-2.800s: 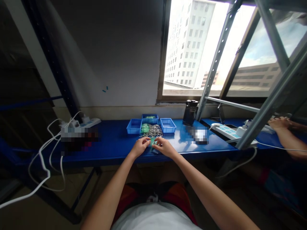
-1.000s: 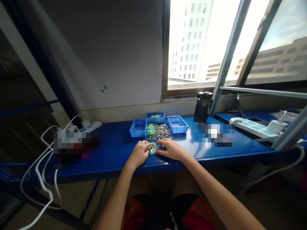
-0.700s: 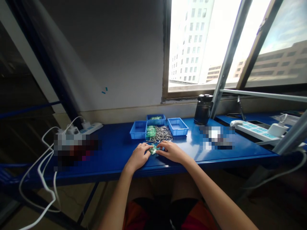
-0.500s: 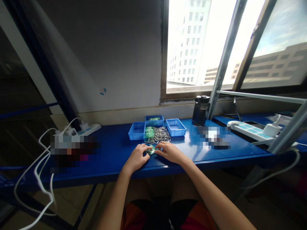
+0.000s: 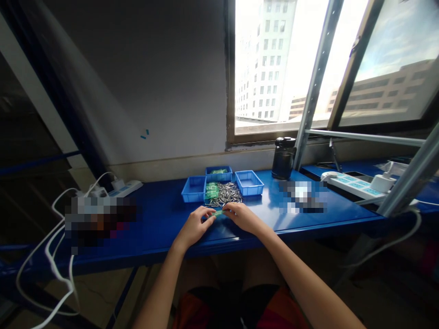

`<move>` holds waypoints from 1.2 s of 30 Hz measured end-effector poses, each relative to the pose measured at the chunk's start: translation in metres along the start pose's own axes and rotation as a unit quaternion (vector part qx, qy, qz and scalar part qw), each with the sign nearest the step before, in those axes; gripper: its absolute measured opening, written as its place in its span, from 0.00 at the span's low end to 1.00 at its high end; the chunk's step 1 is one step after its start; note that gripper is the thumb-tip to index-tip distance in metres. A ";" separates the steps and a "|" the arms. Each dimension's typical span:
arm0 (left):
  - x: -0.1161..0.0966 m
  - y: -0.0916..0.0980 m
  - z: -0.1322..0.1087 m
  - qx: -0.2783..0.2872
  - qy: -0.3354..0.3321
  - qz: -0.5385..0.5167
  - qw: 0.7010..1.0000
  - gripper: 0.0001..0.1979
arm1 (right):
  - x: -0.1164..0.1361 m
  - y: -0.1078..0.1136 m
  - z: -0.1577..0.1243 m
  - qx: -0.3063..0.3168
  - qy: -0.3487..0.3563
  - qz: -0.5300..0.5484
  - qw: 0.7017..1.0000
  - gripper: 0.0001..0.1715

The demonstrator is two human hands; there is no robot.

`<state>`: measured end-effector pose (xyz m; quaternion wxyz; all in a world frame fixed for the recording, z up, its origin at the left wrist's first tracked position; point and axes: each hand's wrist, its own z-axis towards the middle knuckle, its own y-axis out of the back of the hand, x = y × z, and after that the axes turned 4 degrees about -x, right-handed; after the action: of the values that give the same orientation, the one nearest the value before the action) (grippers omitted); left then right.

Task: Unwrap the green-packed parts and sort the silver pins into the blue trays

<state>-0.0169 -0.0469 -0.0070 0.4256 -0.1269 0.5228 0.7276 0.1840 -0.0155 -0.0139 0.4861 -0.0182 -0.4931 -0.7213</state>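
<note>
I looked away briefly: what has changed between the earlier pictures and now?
The green packet, wider a second ago, now shows as a narrow strip between the left hand and right hand; folded or tilted, I cannot tell. The blue trays, metal pieces and black bottle stayed put.

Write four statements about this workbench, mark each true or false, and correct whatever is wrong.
1. The left grip and right grip hold a green packet between them. True.
2. The slender metal pieces are heaped behind the rear blue bin. False: the slender metal pieces are heaped in front of it, on the blue table.
3. Green plastic packaging shows inside the rear blue bin. True.
4. The black lidded bottle lies on its side. False: the black lidded bottle stands upright.
</note>
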 end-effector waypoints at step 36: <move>0.007 -0.022 0.082 -0.040 -0.064 -0.154 0.985 0.14 | -0.029 0.009 0.065 -0.008 -0.050 0.240 0.969 0.22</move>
<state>0.0171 0.0299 0.0090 0.5599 -0.1758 0.4395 0.6800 0.1764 0.0508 0.0112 0.6198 -0.1758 -0.4922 -0.5853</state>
